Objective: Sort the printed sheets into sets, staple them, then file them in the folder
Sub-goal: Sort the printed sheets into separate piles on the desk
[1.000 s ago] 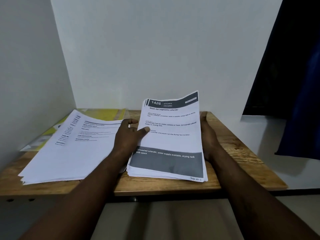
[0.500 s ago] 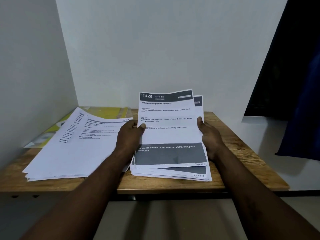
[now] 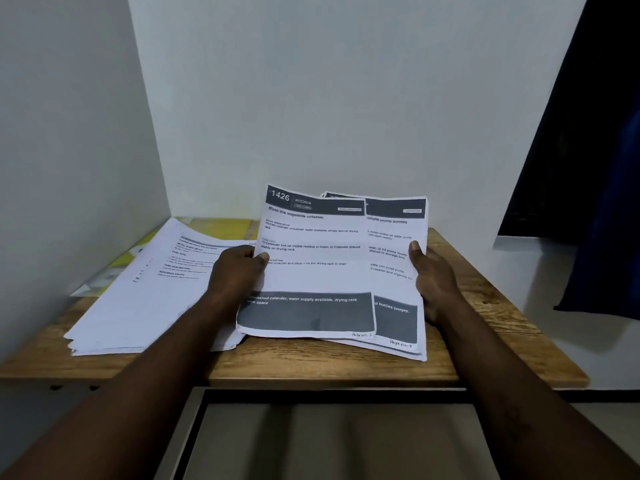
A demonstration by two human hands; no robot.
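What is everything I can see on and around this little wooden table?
1426 sheet: one, white with dark grey bands, lifted over the table's middle.
right stack: one, white with grey bands, page 3 on top, beneath the 1426 sheet.
left pile: one, white printed sheets, table's left side.
folder: one, yellow, back left, partly under the left pile.
table: one, brown wood, in the corner.
walls: two, white, behind and left.
cloth: one, dark blue, hanging far right.
left hand: pinches the 1426 sheet's left edge.
right hand: grips the right stack's right edge.
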